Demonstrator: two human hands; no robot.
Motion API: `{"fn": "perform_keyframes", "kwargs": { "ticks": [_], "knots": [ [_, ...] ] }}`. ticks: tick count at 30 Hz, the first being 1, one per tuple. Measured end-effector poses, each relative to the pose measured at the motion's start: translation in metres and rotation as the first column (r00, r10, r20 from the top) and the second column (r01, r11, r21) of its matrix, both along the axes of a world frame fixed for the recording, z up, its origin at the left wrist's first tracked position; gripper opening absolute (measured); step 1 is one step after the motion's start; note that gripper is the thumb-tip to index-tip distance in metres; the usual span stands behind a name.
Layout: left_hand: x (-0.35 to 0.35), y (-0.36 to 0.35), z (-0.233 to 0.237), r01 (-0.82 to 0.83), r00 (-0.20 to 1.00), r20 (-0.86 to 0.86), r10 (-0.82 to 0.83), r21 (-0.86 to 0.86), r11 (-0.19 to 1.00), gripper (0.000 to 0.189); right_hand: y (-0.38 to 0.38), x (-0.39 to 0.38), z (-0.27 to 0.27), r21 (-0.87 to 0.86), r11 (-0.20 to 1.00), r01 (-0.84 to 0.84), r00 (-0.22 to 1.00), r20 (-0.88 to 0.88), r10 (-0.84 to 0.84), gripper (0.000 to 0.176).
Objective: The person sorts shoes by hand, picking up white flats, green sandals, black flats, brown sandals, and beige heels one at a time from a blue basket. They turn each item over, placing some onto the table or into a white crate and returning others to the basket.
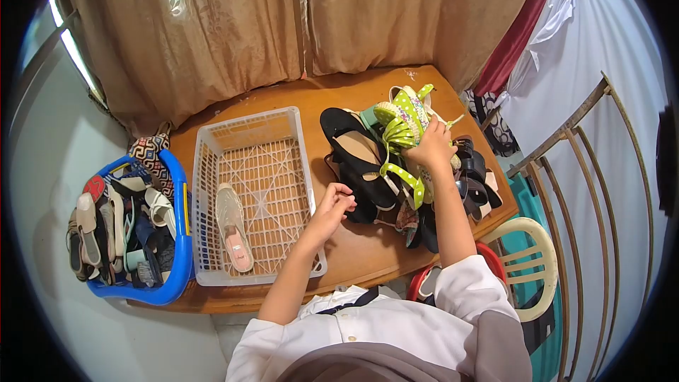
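The blue basket [181, 255] at the far left is crammed with footwear that overlaps too thickly to count. Next to it stands one white plastic crate [204, 170] holding a single beige slipper [232, 226]. The left hand [334, 201] hovers just past the crate's right rim, above the wooden table [353, 258], with fingers half curled and nothing visible in them. Further right lies a heap of shoes [368, 170]. The black flats on top are plain to see, while the dark sandals beneath are tangled and partly hidden by the right forearm. The right hand [430, 147] is closed around a green polka-dot sandal [402, 124] held over the heap, straps dangling. Whether it holds one sandal or a stacked pair is unclear.
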State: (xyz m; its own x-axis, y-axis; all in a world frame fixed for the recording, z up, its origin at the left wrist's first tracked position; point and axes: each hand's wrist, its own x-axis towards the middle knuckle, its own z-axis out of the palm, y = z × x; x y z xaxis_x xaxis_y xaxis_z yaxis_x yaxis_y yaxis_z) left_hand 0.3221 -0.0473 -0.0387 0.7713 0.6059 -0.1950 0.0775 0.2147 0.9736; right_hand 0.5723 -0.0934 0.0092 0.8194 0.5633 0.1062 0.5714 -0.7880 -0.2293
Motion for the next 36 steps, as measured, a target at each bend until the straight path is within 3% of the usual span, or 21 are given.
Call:
{"fn": "perform_keyframes", "kwargs": {
  "ticks": [4,7,11,12,15,21,22,26,29,33,36],
  "knots": [
    [-0.005,-0.002,-0.006,0.052,0.999,0.000,-0.052,-0.054,0.997,0.022,-0.007,0.007,0.008,-0.049,0.996,-0.070,0.994,-0.089,0.066,0.128],
    [-0.012,-0.002,-0.003,0.039,0.999,-0.016,-0.040,-0.051,0.998,0.021,-0.015,0.031,-0.001,0.048,0.975,-0.219,0.966,-0.132,0.223,0.135],
    [-0.018,0.001,0.001,0.024,1.000,0.001,-0.024,-0.050,0.998,0.020,-0.023,0.048,-0.001,0.132,0.947,-0.292,0.941,-0.137,0.309,0.120],
    [-0.018,0.002,-0.001,0.026,1.000,0.013,-0.025,-0.051,0.998,0.019,-0.025,0.049,-0.001,0.194,0.929,-0.315,0.934,-0.108,0.340,0.104],
    [-0.018,0.003,-0.007,0.029,0.999,0.032,-0.028,-0.037,0.999,0.019,-0.025,0.053,-0.007,0.250,0.909,-0.333,0.913,-0.157,0.377,0.086],
    [-0.017,0.000,-0.009,0.044,0.999,0.030,-0.043,-0.044,0.998,0.019,-0.024,0.054,-0.016,0.452,0.840,-0.300,0.946,0.028,0.323,0.054],
    [-0.018,0.000,-0.010,0.041,0.999,0.032,-0.040,-0.041,0.998,0.019,-0.026,0.048,-0.012,0.501,0.795,-0.341,0.939,0.148,0.310,0.042],
    [-0.031,-0.001,0.004,-0.010,0.995,0.104,0.011,-0.004,1.000,0.014,-0.031,-0.002,0.023,0.699,0.620,-0.356,0.930,0.200,0.309,0.021],
    [-0.045,0.001,0.009,-0.085,0.978,0.193,0.074,0.048,0.995,0.012,-0.027,-0.055,0.033,0.760,0.509,-0.405,0.902,0.240,0.359,0.016],
    [-0.074,0.001,0.025,-0.254,0.937,0.275,0.217,0.109,0.961,0.012,-0.019,-0.132,0.042,0.735,0.365,-0.571,0.762,0.310,0.568,0.009],
    [-0.104,-0.002,0.035,-0.397,0.898,0.283,0.336,0.196,0.897,0.011,-0.007,-0.176,0.031,0.733,0.251,-0.632,0.605,0.264,0.751,0.011]
  ]
}}
